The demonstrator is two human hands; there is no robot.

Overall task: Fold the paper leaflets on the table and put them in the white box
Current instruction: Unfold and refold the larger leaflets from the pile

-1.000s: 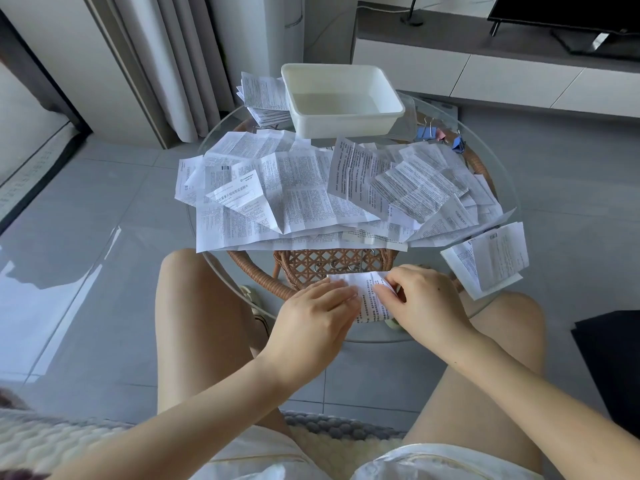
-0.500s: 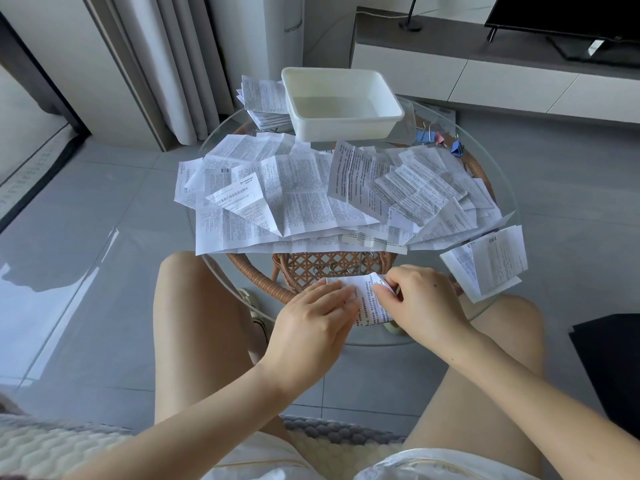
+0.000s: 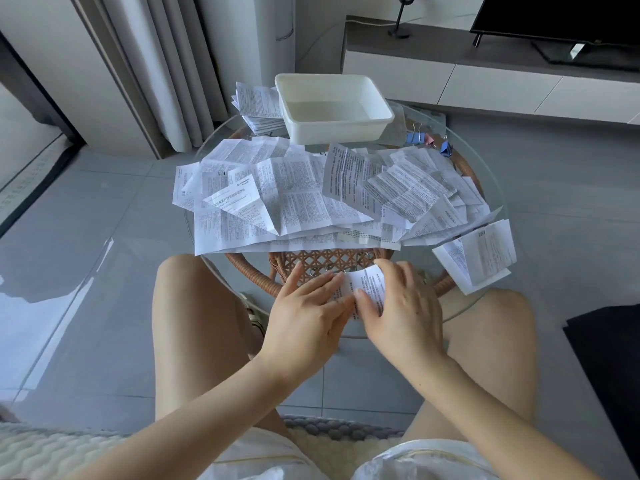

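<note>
Leaflet (image 3: 369, 287), partly folded, lies flat at the near edge of the glass tabletop (image 3: 488, 188), between the two hands. Left hand (image 3: 308, 313): fingers straight and together, pressing the sheet's left part down onto the glass. Right hand (image 3: 405, 310): thumb laid on the printed face, fingers bent over the far and right edges, gripping the sheet; how many layers it holds cannot be told. The thumb and the left fingertips nearly meet at the middle of the sheet. Just beyond the hands, a wicker base (image 3: 325, 261) shows through the glass. Farther out, a loose heap (image 3: 284, 202) of unfolded leaflets covers the middle of the tabletop. A few more sheets (image 3: 478, 254) lie apart at the right edge, overhanging it. At the far side stands the white box (image 3: 332, 109), with no leaflets inside. A stack (image 3: 258, 105) of leaflets lies just to the left of the box, and binder clips (image 3: 420, 136) lie to its right.
</note>
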